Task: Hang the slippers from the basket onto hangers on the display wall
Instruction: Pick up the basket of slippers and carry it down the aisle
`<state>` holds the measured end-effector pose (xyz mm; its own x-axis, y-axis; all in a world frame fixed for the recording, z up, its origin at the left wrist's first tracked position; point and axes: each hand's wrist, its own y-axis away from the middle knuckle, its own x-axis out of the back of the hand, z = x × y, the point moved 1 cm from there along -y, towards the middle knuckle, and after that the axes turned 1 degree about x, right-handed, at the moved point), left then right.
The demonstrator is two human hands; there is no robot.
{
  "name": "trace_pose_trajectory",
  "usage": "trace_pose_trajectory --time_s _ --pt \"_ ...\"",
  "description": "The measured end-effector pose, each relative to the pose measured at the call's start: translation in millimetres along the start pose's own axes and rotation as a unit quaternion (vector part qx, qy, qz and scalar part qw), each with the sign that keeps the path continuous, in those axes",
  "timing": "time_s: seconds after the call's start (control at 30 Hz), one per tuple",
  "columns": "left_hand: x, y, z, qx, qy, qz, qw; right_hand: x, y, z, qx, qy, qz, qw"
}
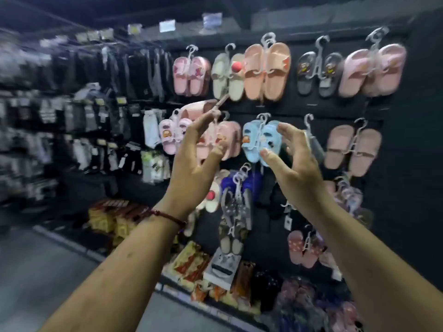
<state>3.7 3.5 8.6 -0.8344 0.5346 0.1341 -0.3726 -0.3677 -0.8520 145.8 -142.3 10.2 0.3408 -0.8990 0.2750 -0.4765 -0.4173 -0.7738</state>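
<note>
A dark display wall (395,144) carries many pairs of slippers on clear plastic hangers. Both my hands are raised in front of its middle row. My left hand (194,159) is spread with straight fingers, just in front of a pink pair (227,140) on a hanger; whether it touches the pair I cannot tell. My right hand (294,159) is also spread and holds nothing, beside a light blue pair (259,140). An empty clear hanger (309,125) hangs just right of my right hand. The basket is out of view.
Orange-pink slippers (266,70), a grey pair (318,73) and more pink pairs (374,70) fill the top row. Racks of socks and clothing (96,121) run along the left. Packaged goods (115,219) and loose slippers (311,305) sit low by the floor.
</note>
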Motion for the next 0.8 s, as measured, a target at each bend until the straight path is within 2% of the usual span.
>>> trace_pose_trajectory --time_s 0.1,0.2,0.4,0.6,0.8 --pt "39.2 15.1 -9.1 0.031 -0.125 0.012 0.992 -42.1 4.0 -3.5 0.019 0.02 -0.054 0.998" --pt "97.3 35.9 -22.8 0.067 -0.238 0.013 0.969 -100.4 10.7 -16.9 0.032 0.023 -0.109 0.993" --pt "234.1 69.8 -49.7 0.123 -0.379 0.053 0.916 -243.8 15.1 -63.2 0.075 -0.023 -0.197 0.977" --pt "389.0 90.5 -110.0 0.166 -0.434 0.12 0.877 -425.9 18.6 -119.0 0.11 -0.084 -0.266 0.954" --pt "557.2 72.4 -191.5 0.19 -0.469 0.13 0.852 -617.7 -9.5 -174.9 0.106 -0.118 -0.302 0.94"
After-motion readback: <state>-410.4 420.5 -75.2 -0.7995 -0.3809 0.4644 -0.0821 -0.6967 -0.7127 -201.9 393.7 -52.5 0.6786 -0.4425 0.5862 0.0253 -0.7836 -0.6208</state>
